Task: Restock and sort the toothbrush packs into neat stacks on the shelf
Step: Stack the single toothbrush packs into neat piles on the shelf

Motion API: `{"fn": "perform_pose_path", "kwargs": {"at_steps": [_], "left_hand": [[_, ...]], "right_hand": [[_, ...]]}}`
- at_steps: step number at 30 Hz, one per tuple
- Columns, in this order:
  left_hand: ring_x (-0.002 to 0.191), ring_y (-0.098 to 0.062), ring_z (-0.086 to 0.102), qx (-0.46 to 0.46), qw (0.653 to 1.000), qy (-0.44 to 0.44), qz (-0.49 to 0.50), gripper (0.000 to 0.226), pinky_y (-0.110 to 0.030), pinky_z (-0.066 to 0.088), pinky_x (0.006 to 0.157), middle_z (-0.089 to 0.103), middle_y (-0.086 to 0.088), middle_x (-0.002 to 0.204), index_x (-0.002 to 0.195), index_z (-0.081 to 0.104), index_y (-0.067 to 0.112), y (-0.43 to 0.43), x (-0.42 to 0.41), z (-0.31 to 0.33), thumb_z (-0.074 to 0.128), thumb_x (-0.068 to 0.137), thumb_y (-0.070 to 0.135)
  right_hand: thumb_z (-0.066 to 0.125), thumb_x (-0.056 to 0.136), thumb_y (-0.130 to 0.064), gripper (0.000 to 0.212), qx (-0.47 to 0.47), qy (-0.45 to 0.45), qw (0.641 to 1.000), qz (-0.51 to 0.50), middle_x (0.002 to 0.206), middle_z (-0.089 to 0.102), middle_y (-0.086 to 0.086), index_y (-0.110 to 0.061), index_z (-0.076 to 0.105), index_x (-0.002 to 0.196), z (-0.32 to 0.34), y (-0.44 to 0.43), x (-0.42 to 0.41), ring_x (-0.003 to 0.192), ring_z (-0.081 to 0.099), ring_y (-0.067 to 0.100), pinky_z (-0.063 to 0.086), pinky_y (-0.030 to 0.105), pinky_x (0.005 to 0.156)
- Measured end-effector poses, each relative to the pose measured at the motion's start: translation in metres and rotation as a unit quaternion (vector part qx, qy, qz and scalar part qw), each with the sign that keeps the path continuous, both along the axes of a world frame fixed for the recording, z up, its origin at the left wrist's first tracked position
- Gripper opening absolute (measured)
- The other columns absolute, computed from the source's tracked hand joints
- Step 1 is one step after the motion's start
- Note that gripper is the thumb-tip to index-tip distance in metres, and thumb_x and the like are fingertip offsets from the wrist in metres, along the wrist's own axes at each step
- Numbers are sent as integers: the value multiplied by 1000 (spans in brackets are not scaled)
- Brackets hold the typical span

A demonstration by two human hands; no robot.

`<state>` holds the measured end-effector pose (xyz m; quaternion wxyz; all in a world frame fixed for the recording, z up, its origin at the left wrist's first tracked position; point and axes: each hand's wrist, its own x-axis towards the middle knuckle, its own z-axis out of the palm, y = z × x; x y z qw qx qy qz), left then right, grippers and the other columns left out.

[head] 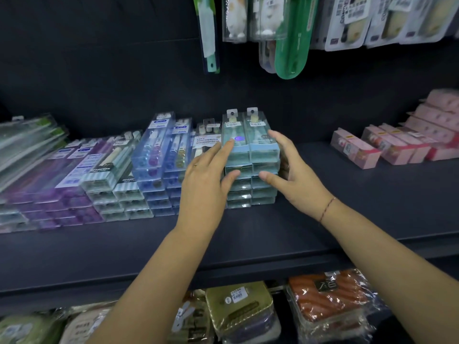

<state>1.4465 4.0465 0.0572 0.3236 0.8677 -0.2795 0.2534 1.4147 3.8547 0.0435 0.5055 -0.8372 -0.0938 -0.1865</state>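
- My left hand (206, 180) is spread, fingers straight. The forefinger rests on top of the teal toothbrush packs (250, 155) and the thumb presses against their front ends.
- My right hand (293, 175) is spread as well. Its fingers lie along the right flank of the same stack and its thumb is on the front. As far as I can see, neither hand pinches or lifts a pack.
- The teal packs stand in two columns side by side, several layers high, about the middle of the shelf (248, 232). They sit just beside the soft toothbrush packs (206, 142) on their left.
- Done, I judge: the blue packs (159, 155), the striped packs (116, 167) and the purple packs (62, 175) sit in layered stacks to the left, with fairly even fronts.
- In hand, I judge: squaring the teal stack, whose front ends look nearly flush.
- Left to do: the clear packs (27, 137) at the far left lie tilted and look unsorted.
- I see no loose packs waiting, so I cannot tell whether more restocking is due.
- The pink boxes (372, 147) lie well apart on the right, outside this job.
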Motion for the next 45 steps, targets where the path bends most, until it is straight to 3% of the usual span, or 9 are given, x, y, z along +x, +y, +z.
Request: {"fn": "perform_pose_path", "kwargs": {"at_steps": [3,17,25,30,33,36,40,45], "left_hand": [[129,-29,51,-11,1000,-5,-6,54,-48,41,107,56,-8,140,143,49,19,-1,-1,-1,66,92,21],[125,-28,52,-12,1000,-6,-6,56,-46,42,106,55,-6,140,143,49,18,-3,-1,-1,69,90,21],[125,-31,51,-16,1000,-3,8,54,-47,43,103,50,-7,143,141,50,14,-6,-4,-1,66,92,30],[129,-30,47,-21,1000,-19,12,57,-51,43,105,45,-10,146,142,48,12,-8,-2,-4,63,92,35],[136,-28,35,-29,996,-85,11,57,-48,34,109,36,-14,151,142,45,11,-22,-15,-4,58,94,39],[137,-25,34,-45,990,-115,-70,53,-42,32,111,37,-11,149,140,47,12,-63,-38,1,52,96,41],[142,-16,24,-17,981,40,-191,60,-34,23,115,27,0,157,147,41,19,-145,-59,6,43,96,51],[150,-22,3,47,958,217,-182,71,-36,8,119,-1,-1,165,157,10,24,-248,-34,-7,46,99,47]], "right_hand": [[66,92,-21,73,-11,-4,1000,-12,150,37,-17,-45,23,146,0,-1,-1,137,39,7,37,45,113],[68,91,-14,68,-6,-8,1000,-24,141,49,-16,-32,34,147,6,-1,-7,132,44,0,36,35,115],[56,98,-29,48,22,-17,999,-22,142,49,-16,-35,39,143,7,-4,-3,133,44,1,37,37,113],[56,98,-28,57,31,-14,999,-5,148,44,-10,-32,31,149,5,-3,-3,136,41,4,36,39,115],[55,94,-43,68,36,17,999,-21,152,39,-5,-35,20,153,9,-11,-12,138,37,3,30,30,117],[52,89,-49,67,57,8,994,-95,152,37,-4,-32,29,150,20,-51,-22,139,33,2,28,26,116],[52,99,-34,49,23,20,968,-251,148,40,-3,-19,41,144,21,-151,-46,133,36,3,26,21,112],[59,95,-32,55,-97,97,924,-357,149,38,9,-17,41,145,-1,-258,-64,138,34,23,23,28,111]]}}
